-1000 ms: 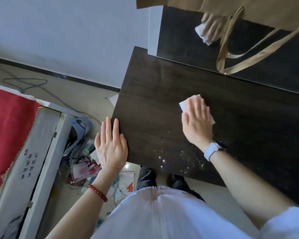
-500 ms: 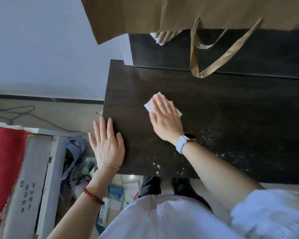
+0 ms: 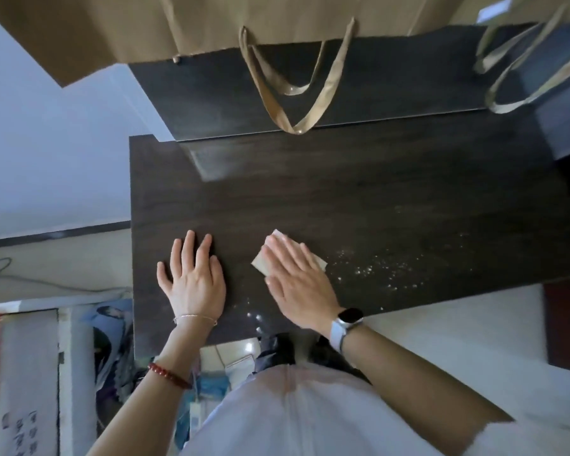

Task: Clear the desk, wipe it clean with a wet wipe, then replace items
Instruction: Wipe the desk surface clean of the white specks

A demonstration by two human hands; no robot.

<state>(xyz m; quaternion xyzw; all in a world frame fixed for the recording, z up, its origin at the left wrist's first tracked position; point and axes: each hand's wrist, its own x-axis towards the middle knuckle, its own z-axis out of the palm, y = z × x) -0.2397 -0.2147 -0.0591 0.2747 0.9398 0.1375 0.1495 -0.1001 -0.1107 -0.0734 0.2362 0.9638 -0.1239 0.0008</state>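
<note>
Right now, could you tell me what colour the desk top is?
Dark brown wood grain, seen in the head view: desk top.

Brown paper bag (image 3: 178,24) above, ribbon handles (image 3: 297,93) hanging; floor clutter (image 3: 112,350) lower left.

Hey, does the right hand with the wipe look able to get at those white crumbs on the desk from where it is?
Probably yes. The right hand presses the wet wipe flat on the desk, and the white crumbs lie just to its right on bare surface, with nothing between.
</note>
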